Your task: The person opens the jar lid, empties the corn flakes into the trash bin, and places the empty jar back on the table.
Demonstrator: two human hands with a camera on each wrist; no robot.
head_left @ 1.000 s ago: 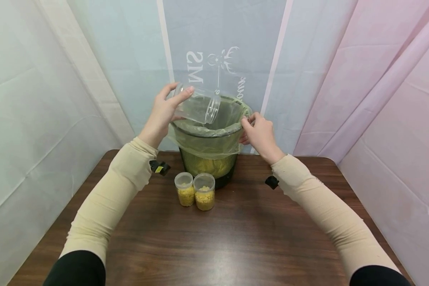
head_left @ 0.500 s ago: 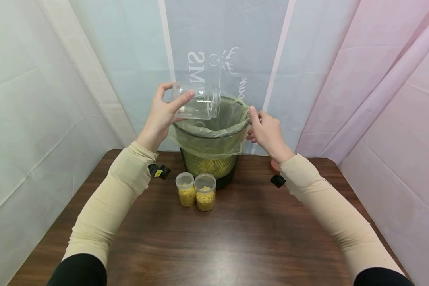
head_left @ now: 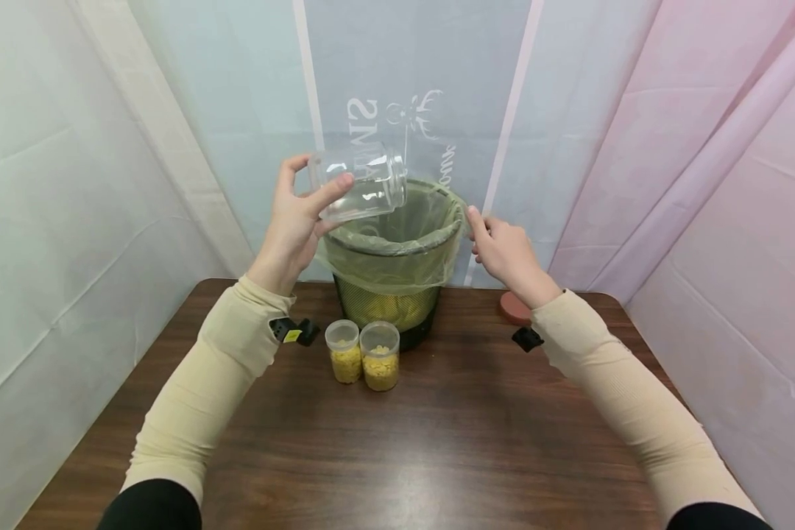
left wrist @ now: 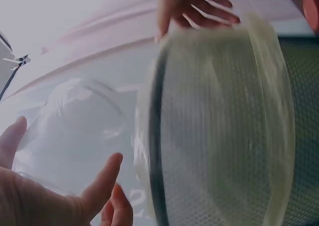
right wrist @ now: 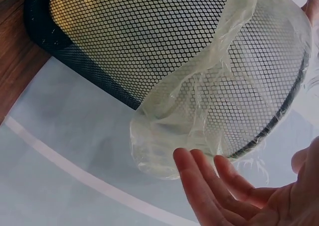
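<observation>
My left hand [head_left: 294,217] grips a clear jar [head_left: 358,180] lying sideways over the left part of a black mesh bin [head_left: 351,294], its mouth facing right. The jar looks empty. A pale green bag liner [head_left: 397,272] is folded over the bin's rim. At the right side of that rim is my right hand [head_left: 510,254]. In the right wrist view, the right hand [right wrist: 244,196] has its fingers apart from the thumb, fingertips right at the loose edge of the liner [right wrist: 164,131]. Through the mesh, something yellow shows low in the bin.
Two clear containers, a smaller one [head_left: 346,362] and a larger one [head_left: 380,372], stand before the bin with yellow bits inside. A reddish round lid [head_left: 515,308] lies on the brown table [head_left: 424,449] near my right wrist. Curtains [head_left: 576,132] hang behind and at both sides.
My left hand has lifted the jar slightly and turned its mouth from downward to slightly upward. My right hand has moved right, its pinch at the rim loosened, uncovering the reddish lid.
</observation>
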